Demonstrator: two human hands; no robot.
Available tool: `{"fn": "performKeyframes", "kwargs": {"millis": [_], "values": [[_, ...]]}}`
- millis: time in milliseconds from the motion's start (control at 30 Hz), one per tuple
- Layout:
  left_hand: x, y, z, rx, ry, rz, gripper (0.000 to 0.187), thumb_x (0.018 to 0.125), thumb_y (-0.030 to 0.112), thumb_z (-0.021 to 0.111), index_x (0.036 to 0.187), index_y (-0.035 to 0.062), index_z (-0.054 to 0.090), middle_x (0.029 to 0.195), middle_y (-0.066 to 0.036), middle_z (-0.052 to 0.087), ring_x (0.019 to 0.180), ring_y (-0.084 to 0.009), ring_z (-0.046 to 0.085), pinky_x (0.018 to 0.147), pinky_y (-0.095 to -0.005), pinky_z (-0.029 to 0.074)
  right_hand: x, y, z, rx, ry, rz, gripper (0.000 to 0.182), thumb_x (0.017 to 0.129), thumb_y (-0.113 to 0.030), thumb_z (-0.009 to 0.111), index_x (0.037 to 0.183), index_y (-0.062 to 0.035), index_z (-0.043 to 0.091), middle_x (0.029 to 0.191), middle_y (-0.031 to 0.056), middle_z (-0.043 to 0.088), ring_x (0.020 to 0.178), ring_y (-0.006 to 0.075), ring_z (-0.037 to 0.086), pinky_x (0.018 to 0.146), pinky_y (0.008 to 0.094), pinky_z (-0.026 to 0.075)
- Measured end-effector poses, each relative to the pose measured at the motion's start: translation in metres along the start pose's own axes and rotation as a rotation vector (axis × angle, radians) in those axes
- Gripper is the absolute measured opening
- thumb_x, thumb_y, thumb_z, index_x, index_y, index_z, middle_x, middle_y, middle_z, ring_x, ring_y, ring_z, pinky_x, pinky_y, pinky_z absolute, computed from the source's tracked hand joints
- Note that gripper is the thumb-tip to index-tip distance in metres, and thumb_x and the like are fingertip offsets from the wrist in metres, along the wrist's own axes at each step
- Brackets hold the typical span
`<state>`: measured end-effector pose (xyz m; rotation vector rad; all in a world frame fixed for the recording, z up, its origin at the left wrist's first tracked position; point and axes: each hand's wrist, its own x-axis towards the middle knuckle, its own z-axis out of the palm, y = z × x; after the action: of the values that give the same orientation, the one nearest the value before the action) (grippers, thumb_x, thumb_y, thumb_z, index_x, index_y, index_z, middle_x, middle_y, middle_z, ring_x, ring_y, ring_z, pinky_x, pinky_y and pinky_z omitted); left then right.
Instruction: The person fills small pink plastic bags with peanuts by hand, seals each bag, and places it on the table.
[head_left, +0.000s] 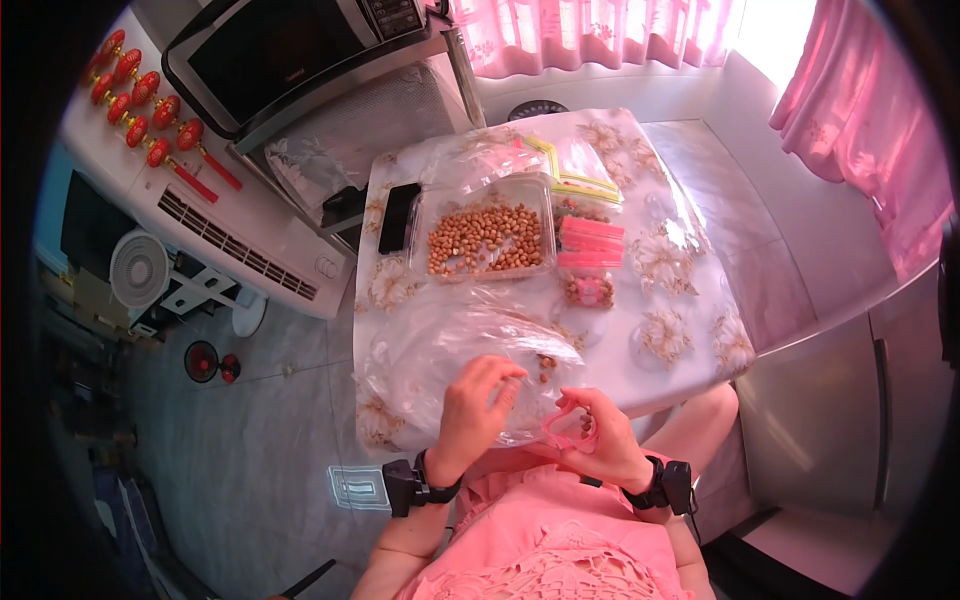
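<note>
My right hand [612,445] grips a small clear bag with a pink top band [572,428]; its mouth is spread apart and a few brown nuts show by it. To its left, my left hand [474,408] is over a large crumpled clear plastic bag [440,335], fingers curled and tips close together; what they hold, if anything, I cannot make out. A few loose round brown nuts [546,368] lie on or in the clear plastic between my hands. Farther back, a clear plastic box [549,225] contains many round brown nuts [490,238].
Filled pink-topped bags [592,240] lie right of the box, with yellow-edged bags [585,188] behind them. A black phone [399,217] sits left of the box on the flowered tablecloth [665,345]. A microwave [285,65] stands on a rack beyond the table.
</note>
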<state>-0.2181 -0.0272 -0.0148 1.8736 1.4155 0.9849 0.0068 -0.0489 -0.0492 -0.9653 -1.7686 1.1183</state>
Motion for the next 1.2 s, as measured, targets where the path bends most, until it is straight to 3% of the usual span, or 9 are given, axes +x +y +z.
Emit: {"fn": "performKeyframes", "kwargs": {"millis": [100, 333, 500, 700, 833, 900, 1000, 1133, 1200], "values": [[0.008, -0.015, -0.006, 0.155, 0.167, 0.032, 0.022, 0.093, 0.000, 0.059, 0.113, 0.0009, 0.067, 0.109, -0.019, 0.067, 0.105, -0.0394, 0.062, 0.094, -0.0462, 0.049, 0.001, -0.001, 0.000, 0.004, -0.007, -0.001, 0.074, 0.067, -0.001, 0.075, 0.137, -0.0033, 0.052, 0.116, 0.0160, 0.064, 0.109, 0.0339, 0.063, 0.096, 0.0403, 0.051], [0.043, -0.043, -0.007, 0.251, 0.268, 0.127, 0.025, 0.095, 0.001, 0.055, 0.118, -0.0019, 0.064, 0.109, -0.022, 0.066, 0.104, -0.0420, 0.061, 0.092, -0.0479, 0.048, 0.002, -0.003, 0.001, -0.010, -0.018, -0.009, 0.074, 0.068, -0.001, 0.076, 0.138, -0.0034, 0.051, 0.118, 0.0160, 0.064, 0.111, 0.0335, 0.063, 0.097, 0.0405, 0.051], [0.043, -0.050, -0.011, 0.362, -0.078, -0.234, 0.024, 0.098, 0.012, 0.054, 0.116, -0.0002, 0.065, 0.100, -0.025, 0.068, 0.097, -0.0447, 0.063, 0.085, -0.0527, 0.048, -0.001, -0.005, -0.003, -0.010, -0.011, 0.031, 0.075, 0.067, -0.002, 0.076, 0.138, -0.0034, 0.051, 0.118, 0.0159, 0.064, 0.111, 0.0335, 0.063, 0.097, 0.0401, 0.051], [0.042, -0.076, 0.012, 0.426, -0.021, -0.065, 0.030, 0.101, 0.022, 0.053, 0.121, 0.0043, 0.065, 0.108, -0.026, 0.069, 0.103, -0.0458, 0.064, 0.090, -0.0523, 0.050, -0.001, -0.005, -0.003, -0.013, -0.028, 0.018, 0.075, 0.067, -0.002, 0.076, 0.138, -0.0034, 0.052, 0.119, 0.0158, 0.064, 0.111, 0.0331, 0.063, 0.096, 0.0399, 0.051], [0.050, -0.097, 0.028, 0.294, -0.042, -0.088, 0.033, 0.101, 0.024, 0.053, 0.126, 0.0057, 0.064, 0.115, -0.025, 0.068, 0.111, -0.0436, 0.062, 0.099, -0.0500, 0.047, -0.002, -0.003, -0.004, -0.011, -0.016, 0.034, 0.074, 0.067, -0.002, 0.075, 0.138, -0.0032, 0.052, 0.119, 0.0158, 0.064, 0.111, 0.0334, 0.063, 0.096, 0.0399, 0.051], [0.057, -0.100, 0.034, 0.477, 0.027, 0.270, 0.038, 0.101, 0.025, 0.055, 0.133, 0.0079, 0.062, 0.126, -0.022, 0.065, 0.124, -0.0429, 0.054, 0.109, -0.0487, 0.041, -0.002, -0.002, -0.006, -0.011, -0.010, 0.038, 0.074, 0.067, -0.002, 0.075, 0.137, -0.0032, 0.053, 0.119, 0.0158, 0.064, 0.111, 0.0335, 0.063, 0.097, 0.0400, 0.051], [0.059, -0.076, 0.031, 0.205, -0.240, 0.095, 0.037, 0.094, 0.028, 0.067, 0.126, 0.0090, 0.069, 0.138, -0.020, 0.059, 0.137, -0.0412, 0.041, 0.115, -0.0513, 0.034, -0.002, -0.004, -0.007, -0.006, -0.017, 0.045, 0.075, 0.066, -0.003, 0.076, 0.137, -0.0031, 0.052, 0.119, 0.0155, 0.064, 0.112, 0.0337, 0.063, 0.097, 0.0402, 0.051], [0.051, -0.063, 0.037, 0.141, -0.149, 0.116, 0.043, 0.088, 0.033, 0.075, 0.124, 0.0094, 0.070, 0.145, -0.018, 0.055, 0.141, -0.0378, 0.036, 0.116, -0.0502, 0.032, 0.000, -0.004, -0.007, -0.007, -0.037, 0.054, 0.074, 0.067, -0.003, 0.076, 0.137, -0.0041, 0.053, 0.118, 0.0133, 0.064, 0.105, 0.0305, 0.063, 0.088, 0.0370, 0.052], [0.049, -0.060, 0.036, -0.021, -0.266, 0.052, 0.042, 0.092, 0.034, 0.073, 0.123, 0.0058, 0.069, 0.139, -0.015, 0.059, 0.139, -0.0287, 0.040, 0.113, -0.0420, 0.034, 0.002, -0.004, -0.006, -0.006, -0.055, 0.054, 0.074, 0.067, -0.003, 0.076, 0.137, -0.0046, 0.053, 0.118, 0.0124, 0.064, 0.102, 0.0288, 0.064, 0.083, 0.0353, 0.053]]}}
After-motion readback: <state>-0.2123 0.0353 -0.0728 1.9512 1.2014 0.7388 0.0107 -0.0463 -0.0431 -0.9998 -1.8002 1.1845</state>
